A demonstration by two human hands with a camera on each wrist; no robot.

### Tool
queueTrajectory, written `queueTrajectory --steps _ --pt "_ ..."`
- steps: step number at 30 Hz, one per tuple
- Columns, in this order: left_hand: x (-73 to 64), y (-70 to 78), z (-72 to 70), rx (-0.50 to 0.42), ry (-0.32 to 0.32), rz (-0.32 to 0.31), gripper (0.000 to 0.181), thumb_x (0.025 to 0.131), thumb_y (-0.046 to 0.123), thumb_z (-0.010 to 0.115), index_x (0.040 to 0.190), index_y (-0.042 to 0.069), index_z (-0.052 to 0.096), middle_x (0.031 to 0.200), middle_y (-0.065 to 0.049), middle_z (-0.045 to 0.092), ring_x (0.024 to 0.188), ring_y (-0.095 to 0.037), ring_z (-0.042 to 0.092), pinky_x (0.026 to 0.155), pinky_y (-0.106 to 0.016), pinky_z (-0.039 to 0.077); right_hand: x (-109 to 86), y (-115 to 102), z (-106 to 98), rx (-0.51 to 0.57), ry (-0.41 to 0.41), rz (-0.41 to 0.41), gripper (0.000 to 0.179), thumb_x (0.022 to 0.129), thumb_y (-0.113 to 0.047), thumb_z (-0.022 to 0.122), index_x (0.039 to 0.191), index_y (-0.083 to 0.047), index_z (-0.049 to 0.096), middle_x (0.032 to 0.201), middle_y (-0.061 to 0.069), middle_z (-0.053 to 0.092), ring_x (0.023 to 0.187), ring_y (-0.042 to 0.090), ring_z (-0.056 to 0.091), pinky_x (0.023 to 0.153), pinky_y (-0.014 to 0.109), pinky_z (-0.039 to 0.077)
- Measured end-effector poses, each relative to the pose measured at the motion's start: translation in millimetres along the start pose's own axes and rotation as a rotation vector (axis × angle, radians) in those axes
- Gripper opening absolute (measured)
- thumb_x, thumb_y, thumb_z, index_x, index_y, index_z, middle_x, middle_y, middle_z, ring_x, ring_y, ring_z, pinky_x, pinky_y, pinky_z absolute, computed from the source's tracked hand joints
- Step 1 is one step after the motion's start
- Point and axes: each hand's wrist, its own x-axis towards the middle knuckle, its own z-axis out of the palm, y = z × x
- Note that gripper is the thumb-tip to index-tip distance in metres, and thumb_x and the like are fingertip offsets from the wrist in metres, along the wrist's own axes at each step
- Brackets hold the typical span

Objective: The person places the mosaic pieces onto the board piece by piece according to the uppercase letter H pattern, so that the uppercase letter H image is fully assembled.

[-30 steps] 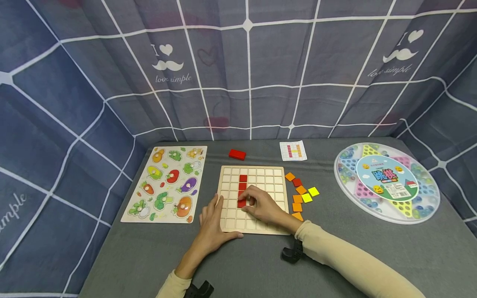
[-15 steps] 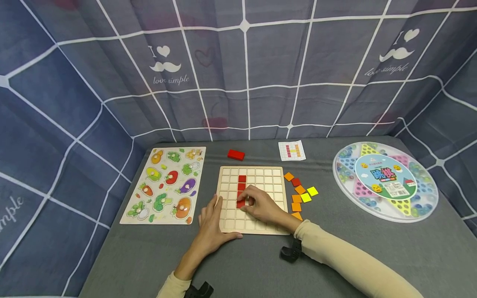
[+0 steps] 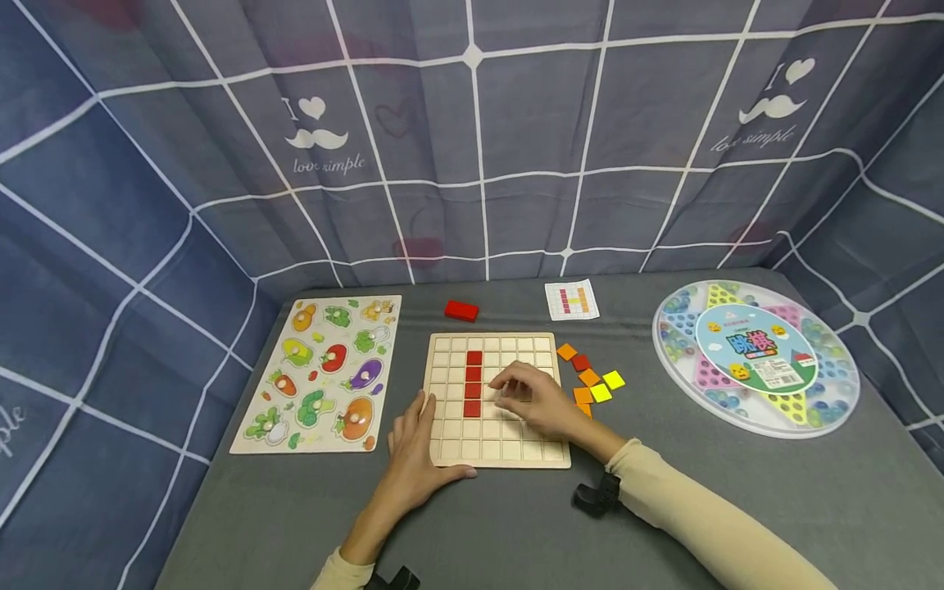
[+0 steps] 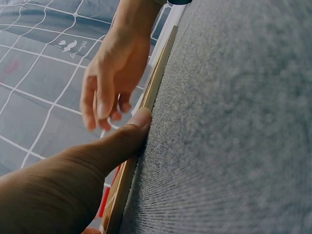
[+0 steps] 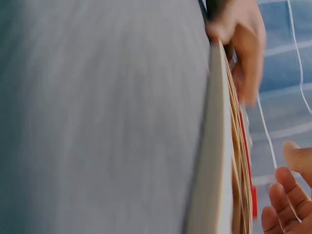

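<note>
A square wooden grid board (image 3: 451, 449) lies in the middle of the table in the head view. Several red square tiles (image 3: 473, 390) form a vertical column in its cells. My left hand (image 3: 410, 456) rests at the board's near left corner, fingers extended along the left side and thumb (image 4: 140, 119) against the front edge. Over the grid, just right of the red column, hovers my right hand (image 3: 542, 401). Its fingers are loosely bent, with a gap between thumb and forefinger and nothing held. Loose orange tiles (image 3: 583, 395) lie near that hand, partly hidden by it.
Two yellow tiles (image 3: 613, 380) and a loose red tile (image 3: 580, 362) lie right of the board. Behind it are a red block (image 3: 461, 310) and a small pattern card (image 3: 571, 301). A vegetable puzzle board (image 3: 295, 385) lies left, a round game board (image 3: 682, 401) right.
My right hand has shifted right, off the red column, and its thumb and forefinger have parted, leaving the lower red tile in its cell. My left hand stays at the corner.
</note>
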Motion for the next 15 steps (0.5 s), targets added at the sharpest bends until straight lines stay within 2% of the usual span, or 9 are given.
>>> queueTrajectory --steps 3,9,12,15 --pt "0.4 0.3 0.1 0.0 0.002 -0.001 0.125 0.055 0.05 0.092 0.151 -0.002 0.03 0.156 -0.024 0.026 0.118 -0.033 0.037 0.09 -0.047 0.025 -7.4 9 -25 -0.056 0.064 0.041 0.022 0.086 -0.01 0.075 0.107 -0.008 0.069 0.098 0.007 0.067 0.083 0.022 0.059 0.071 0.031 0.046" --pt "1.2 -0.7 0.6 0.005 0.005 0.006 0.126 0.055 0.05 0.092 0.151 -0.001 0.03 0.156 -0.023 0.026 0.118 -0.033 0.037 0.087 -0.045 0.025 -23.0 33 -77 -0.258 0.2 0.13 0.026 0.084 -0.01 0.077 0.109 -0.007 0.069 0.097 0.008 0.065 0.084 0.02 0.052 0.069 0.026 0.041" --pt "1.3 -1.2 0.9 0.014 0.005 0.006 0.125 0.055 0.05 0.092 0.152 -0.001 0.03 0.156 -0.023 0.026 0.118 -0.032 0.037 0.087 -0.044 0.025 -28.4 44 -93 -0.32 0.233 0.161 0.031 0.083 -0.013 0.079 0.111 -0.009 0.069 0.101 0.007 0.065 0.088 0.019 0.051 0.071 0.025 0.04" --pt "0.9 -1.1 1.0 0.012 0.007 0.005 0.125 0.055 0.05 0.092 0.151 -0.001 0.03 0.156 -0.024 0.027 0.117 -0.032 0.037 0.087 -0.044 0.025 -31.9 52 -102 -0.335 0.229 0.191 0.034 0.082 -0.016 0.08 0.114 -0.01 0.068 0.105 0.006 0.064 0.091 0.017 0.05 0.073 0.025 0.039"
